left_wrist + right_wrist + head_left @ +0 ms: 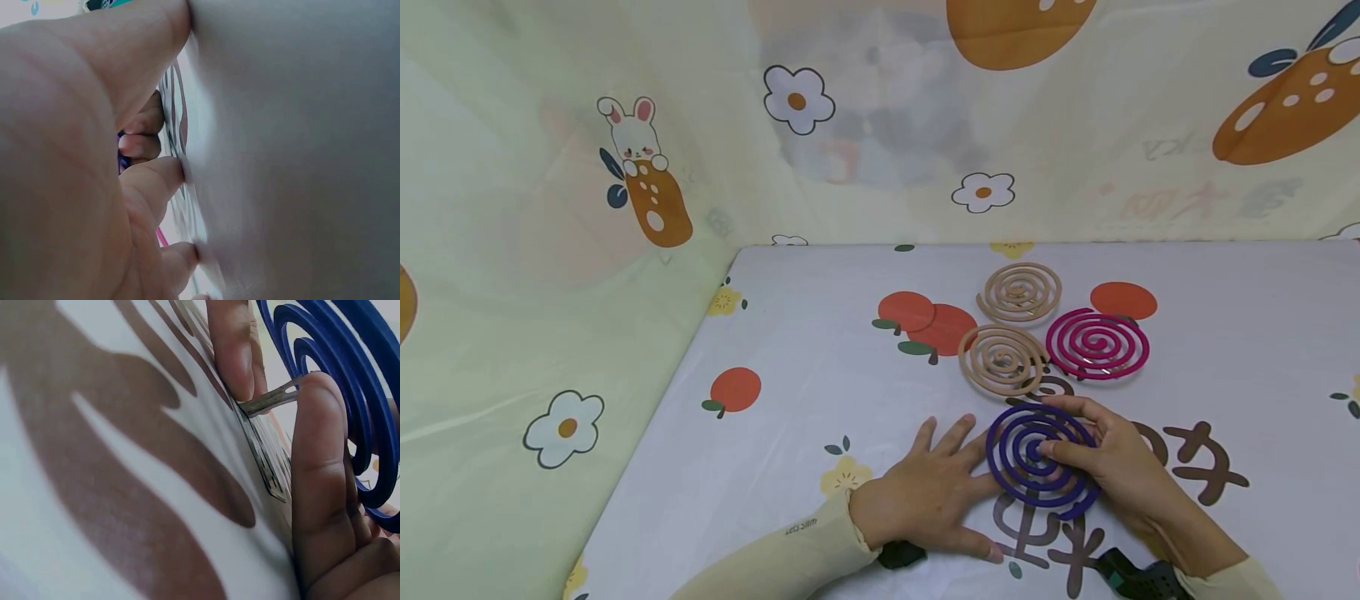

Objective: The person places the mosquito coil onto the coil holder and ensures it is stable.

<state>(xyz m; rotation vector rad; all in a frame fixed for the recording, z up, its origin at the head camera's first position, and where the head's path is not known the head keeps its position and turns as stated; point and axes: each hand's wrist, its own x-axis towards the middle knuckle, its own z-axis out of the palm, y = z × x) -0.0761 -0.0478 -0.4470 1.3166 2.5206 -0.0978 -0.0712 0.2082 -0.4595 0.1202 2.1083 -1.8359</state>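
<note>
A blue mosquito coil (1034, 450) sits at the front of the table, and my right hand (1131, 467) holds it with the thumb at its middle and the index finger by its far edge. Under the coil, in the right wrist view, a thin metal stand (273, 400) rises between the fingertips from a flat base. My left hand (928, 500) rests on the cloth with fingers spread, its fingertips close to the coil's left edge. Whether they touch the coil I cannot tell. In the left wrist view the left fingers (153, 184) reach down to the cloth.
Behind the blue coil lie two beige coils (1002, 360), (1018, 292), one behind the other, and a pink coil (1097, 342) to their right. A white printed cloth (790, 333) covers the table. Patterned fabric walls (880, 158) rise at the back and left.
</note>
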